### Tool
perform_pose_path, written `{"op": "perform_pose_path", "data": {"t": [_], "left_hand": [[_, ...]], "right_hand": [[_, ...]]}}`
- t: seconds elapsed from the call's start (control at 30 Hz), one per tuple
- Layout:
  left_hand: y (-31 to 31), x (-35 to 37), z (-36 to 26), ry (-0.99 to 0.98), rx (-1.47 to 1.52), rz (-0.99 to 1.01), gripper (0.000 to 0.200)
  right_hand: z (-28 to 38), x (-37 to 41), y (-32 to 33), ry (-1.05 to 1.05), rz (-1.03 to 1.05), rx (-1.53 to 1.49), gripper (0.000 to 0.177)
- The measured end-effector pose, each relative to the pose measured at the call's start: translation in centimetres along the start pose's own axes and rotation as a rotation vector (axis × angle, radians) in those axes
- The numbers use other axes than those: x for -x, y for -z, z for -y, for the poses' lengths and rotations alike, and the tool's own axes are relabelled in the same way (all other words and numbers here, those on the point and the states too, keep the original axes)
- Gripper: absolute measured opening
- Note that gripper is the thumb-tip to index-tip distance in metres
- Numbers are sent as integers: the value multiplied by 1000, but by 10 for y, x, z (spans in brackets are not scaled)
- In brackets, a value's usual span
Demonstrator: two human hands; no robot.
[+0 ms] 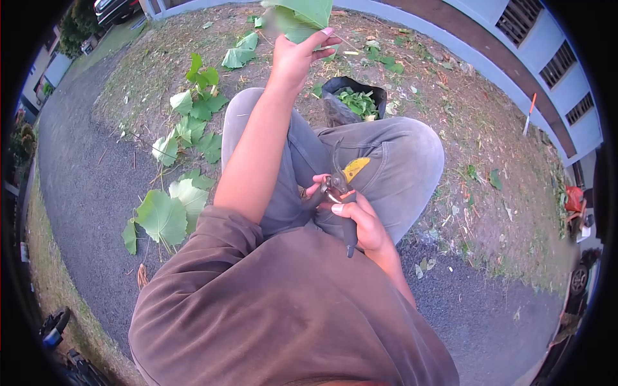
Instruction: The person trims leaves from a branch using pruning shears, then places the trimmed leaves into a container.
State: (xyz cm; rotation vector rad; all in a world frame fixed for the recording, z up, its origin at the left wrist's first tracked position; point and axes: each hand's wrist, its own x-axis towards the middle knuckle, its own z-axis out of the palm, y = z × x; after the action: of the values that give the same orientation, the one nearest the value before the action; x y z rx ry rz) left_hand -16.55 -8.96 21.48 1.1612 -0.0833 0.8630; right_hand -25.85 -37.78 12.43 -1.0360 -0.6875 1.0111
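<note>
At the top centre my left hand (pixel 297 56) is raised, its fingers closed on a large green leaf (pixel 302 16) that runs out of the frame. Over my lap, my right hand (pixel 360 222) is wrapped round pruning shears (pixel 336 186) with dark handles and a yellow blade. The blade points up and to the right. Beyond my knees stands a dark bag (pixel 338 110) with cut green leaves (pixel 358 103) in it.
A leafy vine (pixel 187 128) lies on the ground to the left, with broad leaves (pixel 161 215) near my left elbow. A loose leaf (pixel 241 53) lies farther off. An orange-handled tool (pixel 530 114) leans near the wall at the right.
</note>
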Motion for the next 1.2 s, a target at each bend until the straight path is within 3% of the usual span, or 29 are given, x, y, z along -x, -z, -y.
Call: {"op": "perform_pose_path", "data": {"t": [0.7, 0.87, 0.97, 1.03, 1.2], "left_hand": [[-7, 11, -21, 21, 31, -16, 30], [3, 8, -1, 65, 26, -7, 32], [10, -1, 7, 84, 12, -34, 33], [23, -8, 18, 105, 6, -73, 34], [8, -9, 19, 119, -5, -78, 36]], "right_hand": [[-9, 14, -9, -55, 25, 114, 55], [-16, 3, 1, -23, 17, 147, 54], [-35, -15, 26, 25, 0, -57, 53], [-44, -23, 35, -62, -34, -284, 51], [-52, -29, 41, -89, -10, -307, 50]]}}
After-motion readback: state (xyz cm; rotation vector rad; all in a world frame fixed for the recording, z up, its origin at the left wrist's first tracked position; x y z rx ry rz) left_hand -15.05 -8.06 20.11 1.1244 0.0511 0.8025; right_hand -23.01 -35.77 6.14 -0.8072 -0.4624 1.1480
